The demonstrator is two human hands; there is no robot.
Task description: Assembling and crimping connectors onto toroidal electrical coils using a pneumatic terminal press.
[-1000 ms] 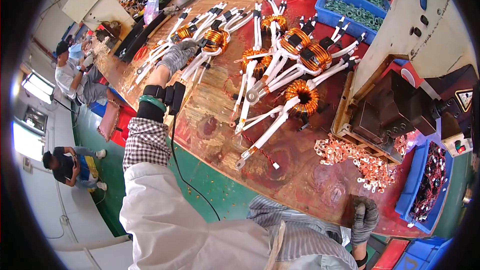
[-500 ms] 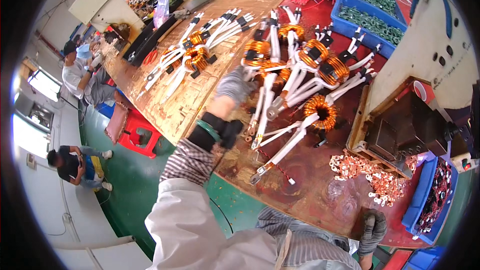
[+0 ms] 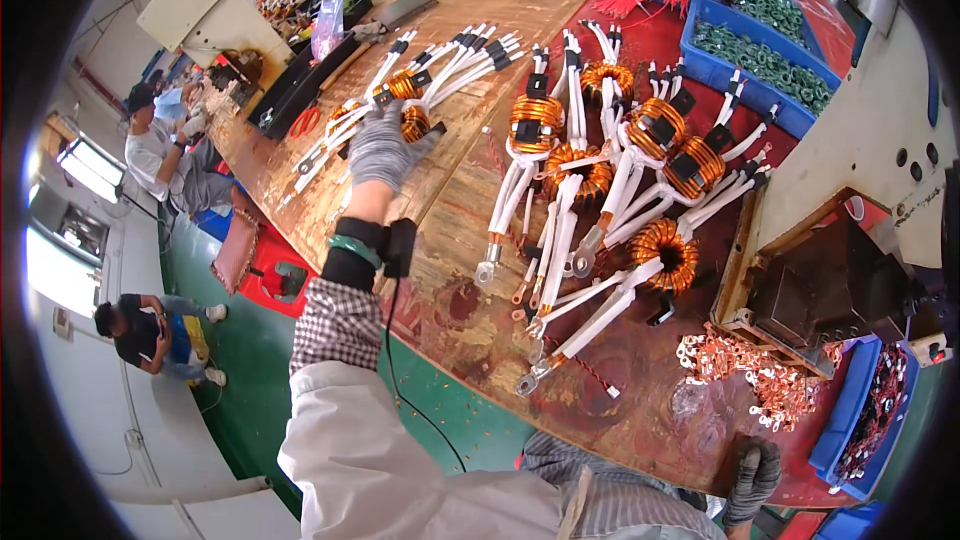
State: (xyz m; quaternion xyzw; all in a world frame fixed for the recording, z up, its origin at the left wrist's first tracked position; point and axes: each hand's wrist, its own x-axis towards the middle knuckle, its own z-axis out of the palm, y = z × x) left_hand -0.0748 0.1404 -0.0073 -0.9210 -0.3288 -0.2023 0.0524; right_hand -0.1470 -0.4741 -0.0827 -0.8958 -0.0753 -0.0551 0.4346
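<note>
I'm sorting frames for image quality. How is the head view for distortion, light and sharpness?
Head view: strong fisheye, the wooden table edge bows and a black rim rings the picture; daylight even, windows at far left blown out; left hand and copper coils sharp; right hand squeezed at the lower rim.

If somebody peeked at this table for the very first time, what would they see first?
Probably the shiny copper coils with long white leads, heaped across the middle of the wooden table. Next, the left hand in a grey glove, stretched out over another bunch of coils on the table's left part. Blue bins of green parts sit at the far right, and a pile of copper lugs lies near the table's near edge.
</note>
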